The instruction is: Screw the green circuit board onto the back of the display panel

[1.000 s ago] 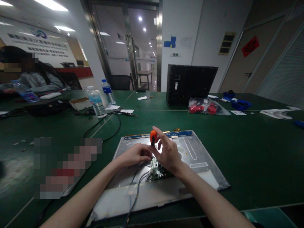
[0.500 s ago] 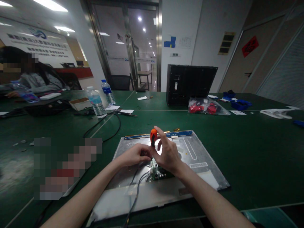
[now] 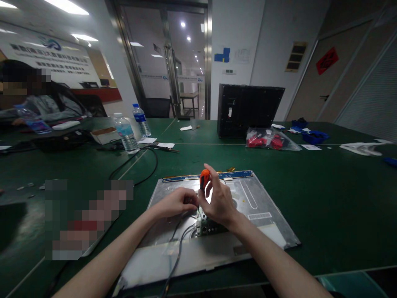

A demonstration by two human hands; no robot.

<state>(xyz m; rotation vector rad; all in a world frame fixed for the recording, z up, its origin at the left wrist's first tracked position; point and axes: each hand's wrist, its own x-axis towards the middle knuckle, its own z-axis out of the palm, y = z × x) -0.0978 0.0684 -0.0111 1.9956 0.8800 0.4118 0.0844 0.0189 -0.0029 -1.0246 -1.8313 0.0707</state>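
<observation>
My right hand (image 3: pixel 218 200) grips a screwdriver (image 3: pixel 204 178) with an orange and black handle, held nearly upright. Its tip is hidden behind my fingers, just above a green circuit board (image 3: pixel 203 227). The board sits on the metal back of a display panel (image 3: pixel 269 207) lying flat on the table. My left hand (image 3: pixel 178 202) is closed in a pinch at the board's upper left edge, close to the screwdriver; what is between its fingertips is too small to see. Dark cables (image 3: pixel 179 256) run from the board toward me, and a blue strip board (image 3: pixel 238 175) lines the panel's far edge.
Beyond the panel stand a black monitor casing (image 3: pixel 251 109) and a clear bag with red parts (image 3: pixel 273 140). Two water bottles (image 3: pixel 125 134) and a cable (image 3: pixel 156 163) are to the left. Blue trays (image 3: pixel 314 136) lie far right. Another person sits at far left.
The screwdriver handle has tilted slightly to the right, with my right fingers shifting along with it. My left hand stays in place. A dark shape has appeared on the table at the left edge.
</observation>
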